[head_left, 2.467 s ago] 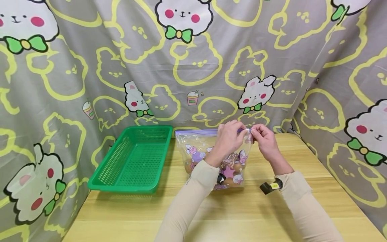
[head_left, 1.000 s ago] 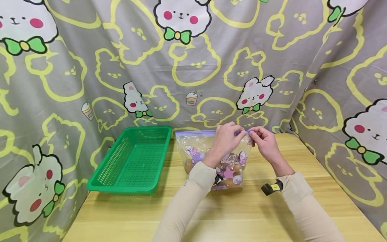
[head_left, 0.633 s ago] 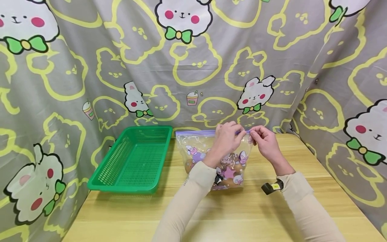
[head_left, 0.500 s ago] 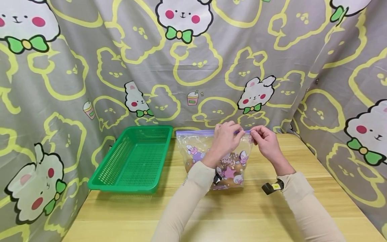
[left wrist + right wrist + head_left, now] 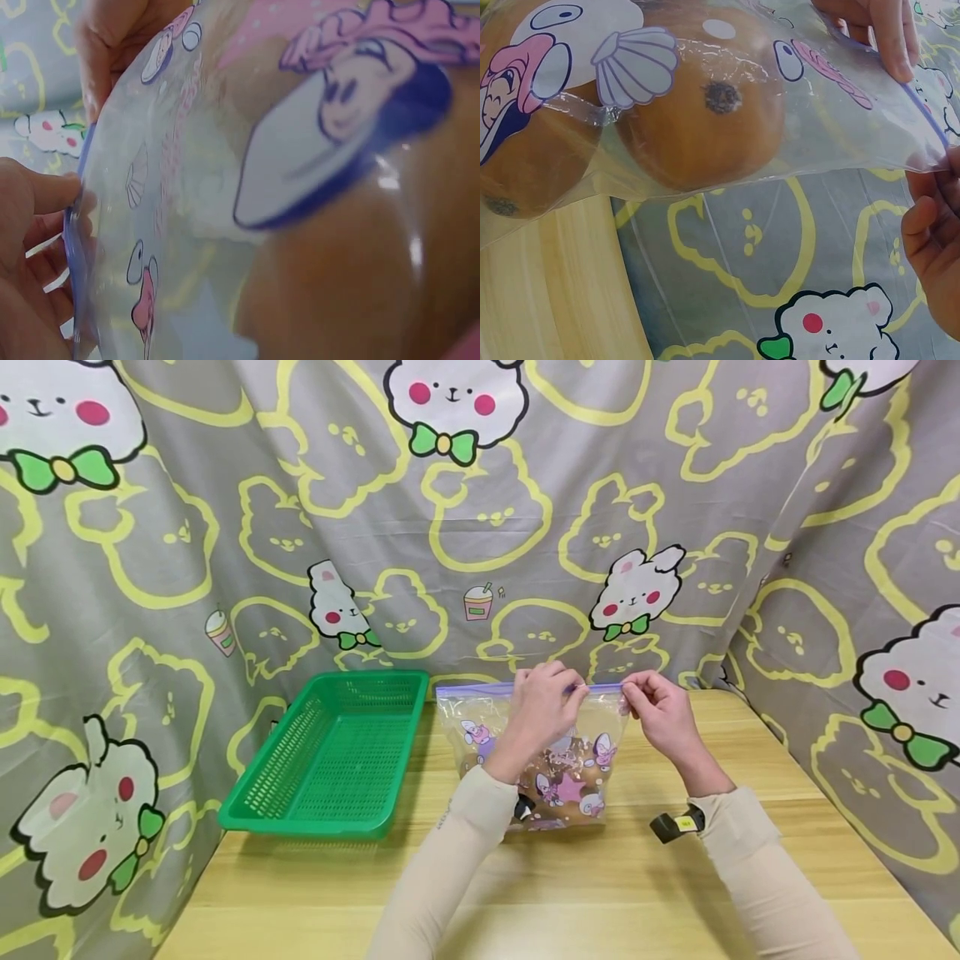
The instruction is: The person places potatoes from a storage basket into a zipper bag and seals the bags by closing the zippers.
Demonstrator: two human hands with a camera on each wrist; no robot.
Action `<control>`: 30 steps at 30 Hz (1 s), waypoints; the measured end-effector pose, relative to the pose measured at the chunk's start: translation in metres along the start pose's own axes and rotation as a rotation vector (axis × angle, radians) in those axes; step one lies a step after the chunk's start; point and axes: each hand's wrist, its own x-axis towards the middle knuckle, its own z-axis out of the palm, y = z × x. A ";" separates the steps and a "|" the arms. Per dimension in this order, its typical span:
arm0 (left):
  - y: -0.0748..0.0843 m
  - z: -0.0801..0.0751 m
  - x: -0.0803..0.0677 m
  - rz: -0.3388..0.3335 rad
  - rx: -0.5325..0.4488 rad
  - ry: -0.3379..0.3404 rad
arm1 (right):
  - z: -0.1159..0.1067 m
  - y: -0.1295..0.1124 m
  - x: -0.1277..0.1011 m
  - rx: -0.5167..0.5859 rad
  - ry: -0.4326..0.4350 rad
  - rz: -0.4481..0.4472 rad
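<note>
Zip bag [image 5: 540, 752]: a clear plastic bag printed with cartoon figures and shells, standing upright at the centre of the head view, on the far middle part of the wooden table [image 5: 600, 893]; a purple seal strip [image 5: 480, 690] runs along its top edge.
Bag contents: round orange-brown fruits [image 5: 705, 112], at least two seen through the film in the right wrist view; one shows a dark spot at its end. The exact count cannot be told.
Left hand [image 5: 542, 706]: at the top edge of the bag, near its middle; fingers curled, thumb and fingertips pinching the seal strip.
Right hand [image 5: 660, 714]: at the upper right corner of the bag; fingers curled, thumb and forefinger pinching the end of the strip.
Seal state: whether the strip is pressed shut along its whole length cannot be told.
Green basket [image 5: 330, 756]: a rectangular perforated plastic basket, left of centre, just beside the bag and not touching it; only its mesh floor shows inside.
Wrist devices: a black strap with a yellow tag [image 5: 673, 823] on the right sleeve.
Backdrop [image 5: 480, 527]: grey cloth with yellow outlines and white rabbit figures, filling the upper frame and both sides.
</note>
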 end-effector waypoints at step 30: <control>-0.064 -0.029 -0.036 -0.122 0.009 0.125 | 0.000 0.000 -0.004 -0.082 0.040 -0.030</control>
